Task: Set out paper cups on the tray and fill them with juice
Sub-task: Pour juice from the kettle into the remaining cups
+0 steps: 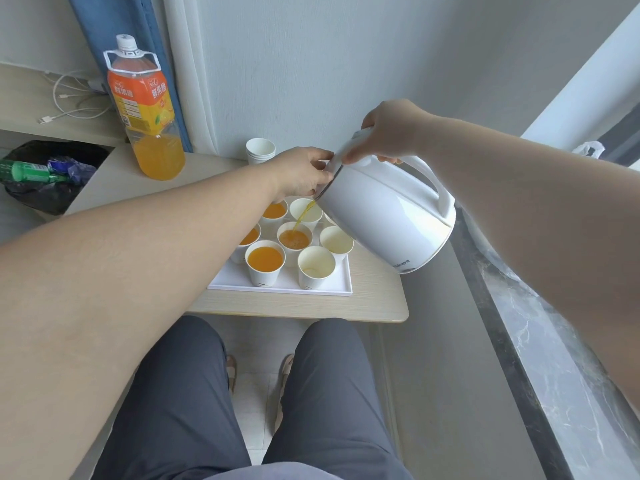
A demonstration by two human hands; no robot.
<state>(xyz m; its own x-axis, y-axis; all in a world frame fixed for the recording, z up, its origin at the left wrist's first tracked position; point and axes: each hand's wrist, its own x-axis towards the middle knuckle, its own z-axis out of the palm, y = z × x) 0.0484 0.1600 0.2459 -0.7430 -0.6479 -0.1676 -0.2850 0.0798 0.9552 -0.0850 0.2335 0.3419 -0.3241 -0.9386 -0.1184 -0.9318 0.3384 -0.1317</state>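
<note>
A white tray (pixel 221 284) on the small wooden table carries several paper cups. Three cups on its left side hold orange juice, one of them at the front (pixel 265 261). A white kettle (pixel 388 216) is tilted above the tray, and a thin stream of juice runs from its spout into the middle cup (pixel 294 238). My right hand (pixel 391 133) grips the kettle's handle near the lid. My left hand (pixel 304 174) holds the kettle at its rim by the spout. Cups on the right, such as the front one (pixel 316 265), look empty.
A large juice bottle (pixel 147 109), partly full, stands at the table's back left. A stack of spare paper cups (pixel 260 150) sits by the wall. A bin with a black bag (pixel 48 174) is at left, cables (pixel 69 102) on the shelf, a marble ledge (pixel 540 341) at right.
</note>
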